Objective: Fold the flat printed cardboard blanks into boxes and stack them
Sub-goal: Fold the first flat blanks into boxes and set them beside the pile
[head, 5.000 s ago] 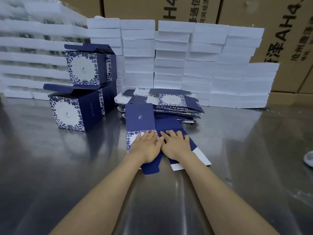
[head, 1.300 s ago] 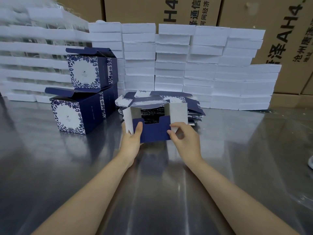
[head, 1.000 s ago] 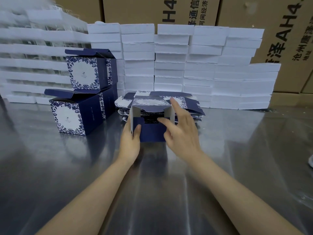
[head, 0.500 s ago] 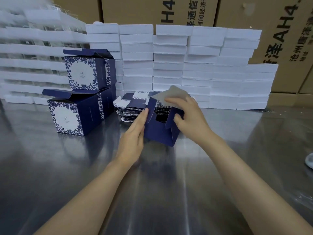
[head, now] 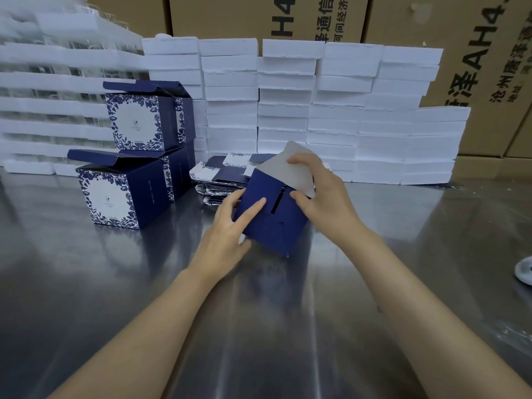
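I hold a half-folded navy box (head: 270, 220) tilted on one corner on the steel tabletop (head: 115, 283), its bottom flaps turned toward me with a dark slit left between them; what is inside I cannot tell. My left hand (head: 227, 234) presses the left flap with its fingers (head: 253, 207) laid nearly straight along the smooth card, while my right hand (head: 319, 194) pinches a pale grey flap (head: 290, 168) — the unprinted inner face — between curled fingers and thumb. Just behind the box lies the pile of flat blanks (head: 221, 174), navy with white leaf-pattern panels. To the left stand finished boxes (head: 135, 156), stacked two high, square, matte navy on the sides with blue-and-white floral fronts and their lid flaps raised, so the tops are open — their insides are in shadow. Along the back runs a wall of white foam slabs (head: 316, 110) with rough edges, and brown corrugated cartons (head: 475, 53) printed in black rise behind that.
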